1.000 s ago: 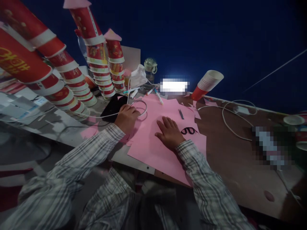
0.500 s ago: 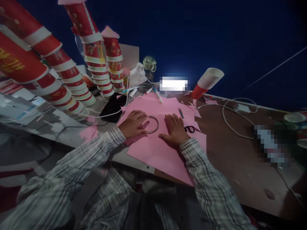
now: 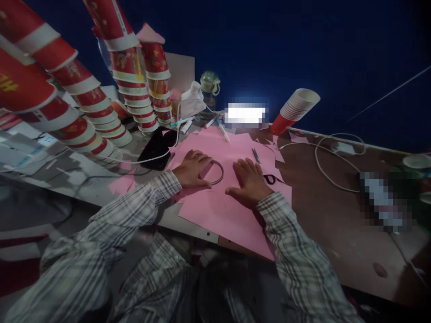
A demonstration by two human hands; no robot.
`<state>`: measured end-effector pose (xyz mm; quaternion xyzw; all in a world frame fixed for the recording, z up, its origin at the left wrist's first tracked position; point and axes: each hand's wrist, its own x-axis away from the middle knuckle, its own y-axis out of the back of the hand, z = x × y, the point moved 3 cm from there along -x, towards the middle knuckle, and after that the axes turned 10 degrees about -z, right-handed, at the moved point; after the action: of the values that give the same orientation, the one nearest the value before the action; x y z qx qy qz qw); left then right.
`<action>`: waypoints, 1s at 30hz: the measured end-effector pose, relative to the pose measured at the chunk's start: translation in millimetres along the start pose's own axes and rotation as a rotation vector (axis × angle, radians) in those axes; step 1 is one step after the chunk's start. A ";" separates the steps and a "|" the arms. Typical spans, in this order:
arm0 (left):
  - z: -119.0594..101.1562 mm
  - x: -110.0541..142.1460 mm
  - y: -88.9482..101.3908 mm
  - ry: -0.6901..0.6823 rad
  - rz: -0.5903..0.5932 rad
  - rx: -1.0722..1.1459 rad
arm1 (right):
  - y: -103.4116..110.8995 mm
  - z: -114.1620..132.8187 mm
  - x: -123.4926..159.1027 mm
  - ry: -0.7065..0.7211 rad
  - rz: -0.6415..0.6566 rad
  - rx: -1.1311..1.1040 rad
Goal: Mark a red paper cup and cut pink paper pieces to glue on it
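1. My sleeves come up from the near edge to the pink paper, which overhangs the table.
2. My right hand lies flat on the paper, fingers together, gripping nothing.
3. My left hand rests on the ring, fingers laid over its left side; I cannot tell whether they clamp it. The ring lies flat on the paper between my hands.
4. Just beyond my right hand lie scissors and a pen.
5. Farther off lie markers, a cable, a tilted cup stack and cup towers.
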<state>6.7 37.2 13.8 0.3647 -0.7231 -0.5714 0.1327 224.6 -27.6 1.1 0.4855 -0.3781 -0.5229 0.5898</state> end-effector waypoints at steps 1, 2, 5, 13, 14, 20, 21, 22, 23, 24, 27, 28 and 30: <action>1.2 0.3 0.1 0.003 0.004 0.007 | 2.2 -3.9 0.3 0.004 0.003 0.003; 2.6 1.0 0.4 0.006 0.007 0.014 | 4.3 -7.9 0.6 0.007 0.008 0.011; 6.2 3.1 2.0 0.016 0.007 0.036 | 7.0 -17.4 2.6 0.021 0.028 0.044; 12.4 5.4 6.5 0.019 0.027 0.071 | 0.0 -20.9 6.8 0.040 0.079 0.085; 13.5 5.8 6.3 0.023 0.033 0.073 | -0.3 -21.4 6.8 0.033 0.093 0.088; 24.7 8.3 2.6 0.028 0.054 0.114 | -2.0 -24.1 7.5 0.050 0.076 0.077; 27.6 8.7 2.9 0.031 0.051 0.125 | -2.3 -24.3 7.5 0.045 0.075 0.076; 30.7 9.0 4.0 0.037 0.043 0.137 | -2.2 -24.0 7.4 0.041 0.072 0.075; 33.9 9.2 6.2 0.049 0.026 0.153 | -1.3 -23.0 6.9 0.041 0.057 0.071; 37.2 9.2 9.4 0.072 -0.003 0.178 | 0.4 -21.1 6.1 0.045 0.027 0.062; 46.9 8.6 21.5 0.162 -0.117 0.277 | 8.0 -8.9 2.5 0.097 -0.131 -0.006; 49.4 8.1 24.4 0.173 -0.138 0.295 | 9.7 -2.6 1.6 0.129 -0.178 -0.042; 52.6 6.5 25.9 0.148 -0.127 0.276 | 10.1 12.3 0.5 0.199 -0.236 -0.117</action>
<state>-39.7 73.2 19.8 0.4656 -0.7584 -0.4454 0.0980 215.5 -30.5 13.8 0.5409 -0.2269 -0.5589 0.5861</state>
